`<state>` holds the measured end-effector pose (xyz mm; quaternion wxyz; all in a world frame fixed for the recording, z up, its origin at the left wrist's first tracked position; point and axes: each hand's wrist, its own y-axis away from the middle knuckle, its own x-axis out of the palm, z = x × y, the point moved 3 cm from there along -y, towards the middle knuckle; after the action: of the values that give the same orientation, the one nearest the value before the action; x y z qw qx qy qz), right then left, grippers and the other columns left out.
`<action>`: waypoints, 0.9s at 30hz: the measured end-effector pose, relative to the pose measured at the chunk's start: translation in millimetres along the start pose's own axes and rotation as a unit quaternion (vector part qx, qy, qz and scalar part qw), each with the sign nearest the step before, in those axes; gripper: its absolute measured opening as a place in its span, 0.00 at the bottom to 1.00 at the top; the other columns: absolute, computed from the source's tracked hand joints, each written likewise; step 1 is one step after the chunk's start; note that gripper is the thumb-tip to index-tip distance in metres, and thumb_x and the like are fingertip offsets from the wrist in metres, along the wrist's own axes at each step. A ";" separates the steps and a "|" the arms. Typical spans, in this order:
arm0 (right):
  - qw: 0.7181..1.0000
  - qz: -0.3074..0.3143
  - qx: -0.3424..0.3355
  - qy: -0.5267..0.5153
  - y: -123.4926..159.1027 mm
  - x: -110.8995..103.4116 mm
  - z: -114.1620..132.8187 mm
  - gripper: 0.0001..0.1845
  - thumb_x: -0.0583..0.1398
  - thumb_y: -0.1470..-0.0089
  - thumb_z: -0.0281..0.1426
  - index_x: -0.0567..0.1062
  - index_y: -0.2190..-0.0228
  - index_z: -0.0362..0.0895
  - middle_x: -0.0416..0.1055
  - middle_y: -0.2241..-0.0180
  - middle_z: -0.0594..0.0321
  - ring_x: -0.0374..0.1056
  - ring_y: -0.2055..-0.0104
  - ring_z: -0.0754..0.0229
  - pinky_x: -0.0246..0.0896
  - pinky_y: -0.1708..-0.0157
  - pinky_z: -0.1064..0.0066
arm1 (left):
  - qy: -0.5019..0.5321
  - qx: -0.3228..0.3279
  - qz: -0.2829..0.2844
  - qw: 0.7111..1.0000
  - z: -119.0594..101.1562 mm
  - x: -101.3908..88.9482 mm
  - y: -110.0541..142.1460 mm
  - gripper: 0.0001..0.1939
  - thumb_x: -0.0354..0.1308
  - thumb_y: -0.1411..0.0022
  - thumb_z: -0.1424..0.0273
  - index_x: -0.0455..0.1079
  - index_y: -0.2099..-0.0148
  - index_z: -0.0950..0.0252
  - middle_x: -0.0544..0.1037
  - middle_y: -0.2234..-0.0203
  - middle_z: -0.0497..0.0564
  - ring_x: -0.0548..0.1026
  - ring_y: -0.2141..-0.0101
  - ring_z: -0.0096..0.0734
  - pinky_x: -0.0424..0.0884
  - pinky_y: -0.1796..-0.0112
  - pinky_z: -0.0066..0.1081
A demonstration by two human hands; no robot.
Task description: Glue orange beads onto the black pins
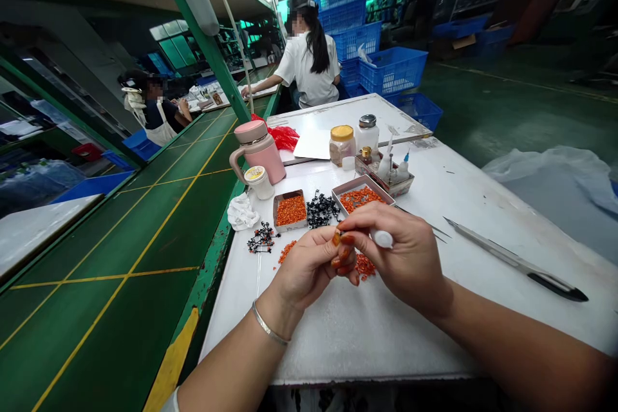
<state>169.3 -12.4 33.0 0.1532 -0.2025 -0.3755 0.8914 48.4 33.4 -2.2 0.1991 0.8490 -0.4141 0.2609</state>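
My left hand (313, 264) is closed in a pinch above the front of the white table. Whatever its fingertips hold is too small to make out. My right hand (405, 254) meets it fingertip to fingertip, closed around a small white bottle (383, 239); only the bottle's rounded end shows. Orange stains mark the fingertips. Beneath and behind the hands lie loose orange pieces (365, 266). Just beyond are a box of orange pieces (291, 209), another shallow box (386, 196) of them, and a pile of small black parts (322, 209). Black parts with orange bits (262, 238) lie at the left.
Tweezers (439, 230) and a utility knife (516, 261) lie to the right. Behind stand a pink mug (265, 158), a white tub (259, 183), a yellow-lidded jar (342, 147) and a tray of small bottles (403, 188). A green conveyor (159, 232) runs alongside; two people sit farther back.
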 end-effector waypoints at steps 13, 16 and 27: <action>0.999 0.022 0.011 -0.021 4.6 0.9 -0.4 0.03 0.61 0.46 0.22 0.75 0.69 0.40 0.71 0.69 0.63 0.67 0.66 0.67 0.63 0.65 0.73 | -0.001 0.009 0.041 0.999 1.0 -1.8 0.3 0.11 0.59 0.45 0.69 0.66 0.73 0.72 0.59 0.82 0.45 0.64 0.79 0.19 0.72 0.72 0.25; 0.999 0.023 0.007 -0.021 5.4 0.8 -0.1 0.04 0.61 0.46 0.21 0.74 0.69 0.40 0.71 0.70 0.63 0.67 0.66 0.67 0.63 0.64 0.73 | 0.000 0.015 0.038 0.999 2.0 -3.1 -0.2 0.10 0.60 0.45 0.69 0.67 0.71 0.73 0.61 0.82 0.46 0.67 0.78 0.20 0.72 0.72 0.25; 0.998 0.028 0.046 -0.029 2.6 -2.4 -3.7 0.07 0.63 0.46 0.25 0.76 0.63 0.43 0.72 0.68 0.65 0.68 0.64 0.68 0.63 0.63 0.76 | -0.092 0.055 0.023 0.994 -4.2 -3.1 2.5 0.14 0.55 0.39 0.66 0.67 0.73 0.71 0.60 0.82 0.45 0.67 0.77 0.18 0.71 0.71 0.23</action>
<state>172.9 -12.9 29.4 0.1265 -0.1796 -0.3325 0.9172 43.6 36.1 -0.5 0.1067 0.8692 -0.4356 0.2083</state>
